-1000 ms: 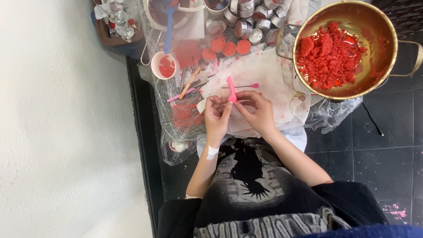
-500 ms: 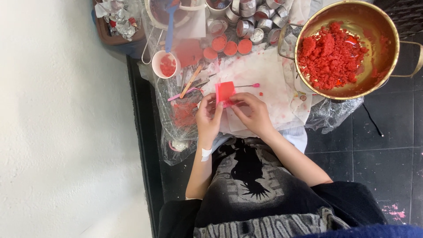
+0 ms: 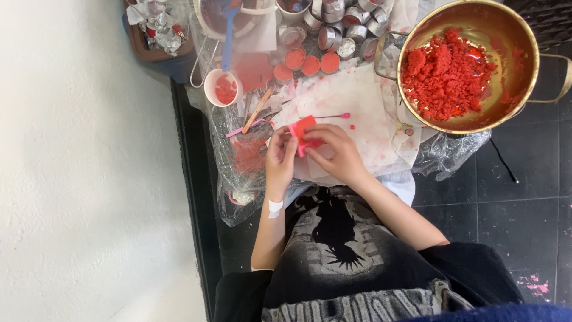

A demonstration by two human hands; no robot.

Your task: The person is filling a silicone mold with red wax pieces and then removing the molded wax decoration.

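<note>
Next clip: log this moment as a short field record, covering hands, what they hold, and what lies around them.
view: head camera, looking down
left hand: pinches the left edge of the red piece
right hand: grips the red piece from the right
red piece: small, flat, held above the stained paper
stained paper: white sheet with red blotches, under the hands
metal pot: upper right, holds red crumbly mass
small metal cups: clustered at top, some filled with red
white cup: left of the paper, red inside
pink-headed pin: lies on the paper

Bright even daylight, soft shadows; glare inside brass pot; sharp focus.
</note>
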